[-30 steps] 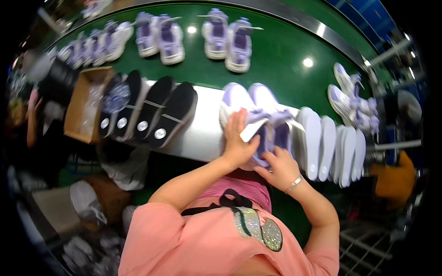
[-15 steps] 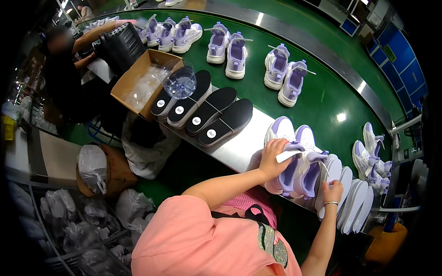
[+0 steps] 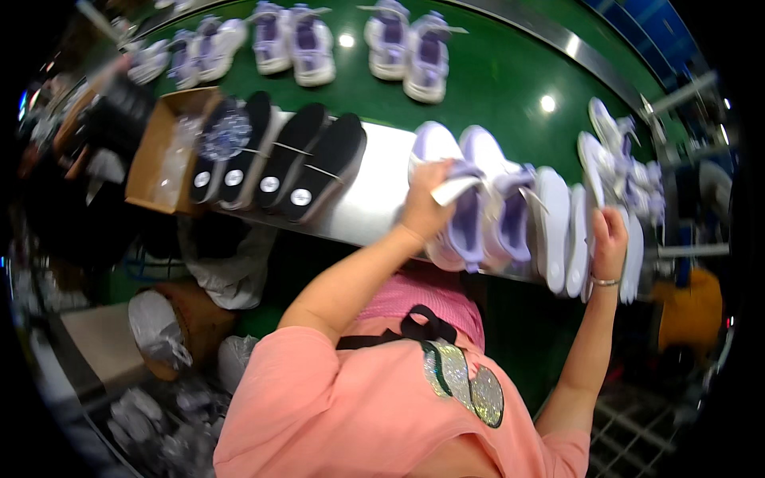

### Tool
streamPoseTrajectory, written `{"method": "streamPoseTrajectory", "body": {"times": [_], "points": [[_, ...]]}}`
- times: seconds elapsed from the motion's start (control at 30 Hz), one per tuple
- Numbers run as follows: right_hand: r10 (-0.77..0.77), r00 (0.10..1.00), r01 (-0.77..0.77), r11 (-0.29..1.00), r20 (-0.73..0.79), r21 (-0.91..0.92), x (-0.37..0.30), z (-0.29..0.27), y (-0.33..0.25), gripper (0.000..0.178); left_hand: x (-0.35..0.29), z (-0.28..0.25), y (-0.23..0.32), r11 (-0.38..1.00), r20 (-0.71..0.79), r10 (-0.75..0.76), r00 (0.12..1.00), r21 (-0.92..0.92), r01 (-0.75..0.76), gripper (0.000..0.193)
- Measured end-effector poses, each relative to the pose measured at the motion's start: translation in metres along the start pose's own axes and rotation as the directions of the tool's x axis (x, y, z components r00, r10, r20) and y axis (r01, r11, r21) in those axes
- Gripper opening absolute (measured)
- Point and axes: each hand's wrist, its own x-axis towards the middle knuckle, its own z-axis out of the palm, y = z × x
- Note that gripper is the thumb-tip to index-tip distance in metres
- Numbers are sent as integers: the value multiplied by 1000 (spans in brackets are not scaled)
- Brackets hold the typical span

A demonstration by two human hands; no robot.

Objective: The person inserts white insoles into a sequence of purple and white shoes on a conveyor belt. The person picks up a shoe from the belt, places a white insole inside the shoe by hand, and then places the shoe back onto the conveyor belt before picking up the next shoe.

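Note:
Two white-and-lilac sneakers stand side by side on the metal edge of the bench in front of me. My left hand [image 3: 428, 199] is closed on the tongue of the left sneaker [image 3: 437, 143], whose pale flap sticks out beside my fingers. Touching it on the right is the second sneaker [image 3: 480, 147], its lilac lining showing. White insoles [image 3: 551, 231] lie in a row further right, overhanging the near edge. Over the right part of that row, my right hand [image 3: 610, 243] has its fingers bent together; blur and the hand itself hide what they grip.
Black insoles [image 3: 291, 155] are bundled at the left, beside a clear tub [image 3: 225, 135] and a cardboard box [image 3: 147, 171]. More sneakers [image 3: 426, 60] stand on the green surface [image 3: 510, 95]; others [image 3: 629, 167] cluster at the right. Another person works at the far left.
My view has swung, so the bench sits higher and further left. My right hand has moved right along the white insoles; my left hand stays on the left sneaker's tongue.

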Motion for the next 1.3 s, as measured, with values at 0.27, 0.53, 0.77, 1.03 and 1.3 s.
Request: {"method": "streamPoseTrajectory", "body": {"times": [0.27,0.53,0.77,1.03,1.3], "points": [[-74,558,738,499,826,-454,-54,74,-87,5,18,3,18,969,32,-238,971,78,235,18],[39,772,456,661,634,-596,-49,147,-45,18,-2,1,21,971,125,-161,979,200,135,31],[176,677,548,527,714,-650,-66,77,-81,29,-3,0,29,958,108,-212,971,220,185,33],[-57,614,691,520,787,-502,-55,125,-65,10,-4,-5,19,982,183,-187,965,52,180,37],[169,510,589,646,843,-486,-34,157,-50,13,-7,-10,19,990,182,-142,973,27,140,41]]}}
